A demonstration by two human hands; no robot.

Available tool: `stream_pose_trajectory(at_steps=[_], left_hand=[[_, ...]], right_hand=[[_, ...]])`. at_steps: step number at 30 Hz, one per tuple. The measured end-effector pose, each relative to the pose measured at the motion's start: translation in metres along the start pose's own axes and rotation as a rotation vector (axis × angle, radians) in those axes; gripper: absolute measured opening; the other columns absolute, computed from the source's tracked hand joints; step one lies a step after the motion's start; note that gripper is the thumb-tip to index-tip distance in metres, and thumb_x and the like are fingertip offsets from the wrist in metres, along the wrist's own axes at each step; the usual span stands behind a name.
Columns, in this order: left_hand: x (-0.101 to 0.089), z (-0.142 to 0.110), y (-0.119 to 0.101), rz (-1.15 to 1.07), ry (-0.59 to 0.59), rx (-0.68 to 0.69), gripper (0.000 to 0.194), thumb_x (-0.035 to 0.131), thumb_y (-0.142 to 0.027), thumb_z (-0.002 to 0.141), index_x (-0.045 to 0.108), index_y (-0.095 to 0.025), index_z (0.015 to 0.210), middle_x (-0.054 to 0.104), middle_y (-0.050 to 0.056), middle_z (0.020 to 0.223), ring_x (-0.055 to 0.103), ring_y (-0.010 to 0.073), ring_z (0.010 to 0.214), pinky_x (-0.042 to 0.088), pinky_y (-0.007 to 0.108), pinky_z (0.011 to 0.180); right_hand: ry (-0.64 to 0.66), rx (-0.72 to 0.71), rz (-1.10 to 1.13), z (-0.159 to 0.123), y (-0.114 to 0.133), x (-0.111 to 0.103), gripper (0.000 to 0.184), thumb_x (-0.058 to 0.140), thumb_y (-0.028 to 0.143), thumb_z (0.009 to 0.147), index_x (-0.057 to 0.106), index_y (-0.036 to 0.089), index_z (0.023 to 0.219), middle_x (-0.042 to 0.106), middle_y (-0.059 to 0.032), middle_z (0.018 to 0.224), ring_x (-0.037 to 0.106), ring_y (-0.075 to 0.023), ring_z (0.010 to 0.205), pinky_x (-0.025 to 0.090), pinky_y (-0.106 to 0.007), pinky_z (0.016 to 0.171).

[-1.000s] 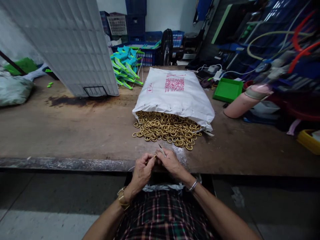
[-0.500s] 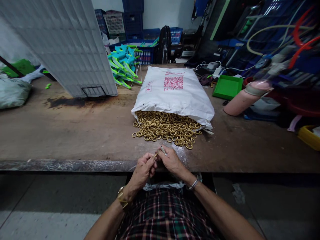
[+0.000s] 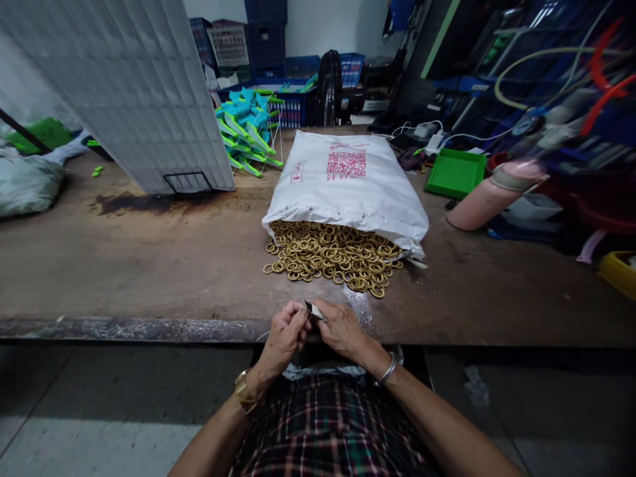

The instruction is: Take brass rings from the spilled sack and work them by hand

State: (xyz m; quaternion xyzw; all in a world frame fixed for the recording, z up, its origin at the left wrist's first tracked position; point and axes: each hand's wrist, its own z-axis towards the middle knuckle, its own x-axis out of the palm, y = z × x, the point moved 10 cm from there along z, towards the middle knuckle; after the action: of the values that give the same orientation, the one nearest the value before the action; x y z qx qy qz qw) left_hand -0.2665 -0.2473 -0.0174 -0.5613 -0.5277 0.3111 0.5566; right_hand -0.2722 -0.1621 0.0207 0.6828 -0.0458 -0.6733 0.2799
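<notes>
Gripped in the right hand (image 3: 344, 329), the blade (image 3: 317, 311) slants lengthwise, tip leftward and slightly away; the left hand (image 3: 287, 331) is pinched closed, contents hidden.

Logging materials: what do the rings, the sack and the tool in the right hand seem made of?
Rings: gold-coloured with a soft shine, so perhaps brass-toned metal; coated plastic cannot be ruled out.
Sack: matt white and creased, with red print, probably woven plastic or plastic sheet.
Tool: a dark pointed end and pale body suggest metal, but it is too small to be sure.
</notes>
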Motion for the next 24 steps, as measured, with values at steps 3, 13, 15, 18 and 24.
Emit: stream_pose_trajectory(at_steps=[3, 13, 15, 18, 24], left_hand=[[-0.001, 0.000, -0.001, 0.019, -0.008, -0.006, 0.039, 0.053, -0.056, 0.075, 0.046, -0.017, 0.073, 0.047, -0.005, 0.058, 0.035, 0.0044, 0.041, 0.028, 0.016, 0.039], [-0.007, -0.005, -0.016, 0.103, -0.064, 0.090, 0.041, 0.055, -0.057, 0.073, 0.047, -0.017, 0.066, 0.046, -0.005, 0.054, 0.037, 0.0050, 0.044, 0.029, 0.018, 0.042], [-0.003, -0.010, -0.019, 0.086, -0.036, 0.092, 0.040, 0.056, -0.054, 0.074, 0.048, -0.016, 0.066, 0.047, -0.004, 0.056, 0.038, 0.0049, 0.046, 0.030, 0.017, 0.044], [0.007, -0.017, -0.014, -0.091, 0.049, -0.006, 0.036, 0.057, -0.051, 0.076, 0.047, -0.017, 0.069, 0.047, -0.004, 0.057, 0.035, 0.0035, 0.042, 0.025, 0.016, 0.039], [0.001, -0.014, 0.001, -0.468, 0.031, -0.143, 0.032, 0.058, -0.044, 0.076, 0.049, -0.014, 0.073, 0.053, 0.000, 0.071, 0.038, 0.0028, 0.044, 0.017, 0.013, 0.032]], right_hand=[[0.016, -0.010, -0.007, 0.001, 0.000, 0.003, 0.024, 0.040, 0.008, 0.070, 0.055, 0.018, 0.085, 0.061, -0.0016, 0.070, 0.050, -0.0136, 0.062, 0.026, -0.024, 0.058], [0.138, -0.035, -0.053, 0.004, 0.004, 0.009, 0.023, 0.039, 0.012, 0.075, 0.056, 0.018, 0.089, 0.062, -0.0029, 0.071, 0.052, -0.0142, 0.063, 0.025, -0.025, 0.056], [0.149, -0.008, -0.106, 0.008, -0.001, 0.009, 0.024, 0.038, 0.013, 0.077, 0.056, 0.018, 0.091, 0.063, -0.0039, 0.071, 0.053, -0.0150, 0.062, 0.025, -0.025, 0.055], [0.112, 0.030, -0.160, 0.017, -0.009, 0.006, 0.026, 0.038, 0.014, 0.079, 0.056, 0.017, 0.096, 0.064, -0.0053, 0.073, 0.054, -0.0157, 0.062, 0.025, -0.026, 0.055], [-0.136, 0.125, -0.173, 0.047, -0.022, -0.005, 0.022, 0.039, 0.017, 0.083, 0.051, 0.017, 0.102, 0.065, -0.0059, 0.084, 0.058, -0.0161, 0.071, 0.029, -0.025, 0.059]])
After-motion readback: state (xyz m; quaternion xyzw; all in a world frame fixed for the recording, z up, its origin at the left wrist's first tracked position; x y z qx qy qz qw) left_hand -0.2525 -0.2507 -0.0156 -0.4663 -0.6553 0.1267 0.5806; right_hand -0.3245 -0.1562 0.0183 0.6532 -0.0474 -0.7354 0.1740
